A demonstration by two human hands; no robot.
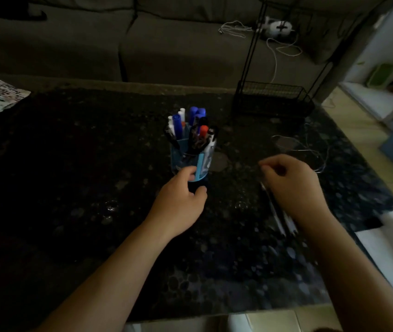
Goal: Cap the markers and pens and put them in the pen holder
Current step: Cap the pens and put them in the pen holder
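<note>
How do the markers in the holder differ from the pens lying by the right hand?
The markers stand upright in the pen holder; the pens lie flat on the table. The markers show blue, red and black caps; the pens look pale and thin, caps too blurred to judge. The left hand touches the holder; the right hand partly hides the pens.

Dim, blurred, brighter right edge.
</note>
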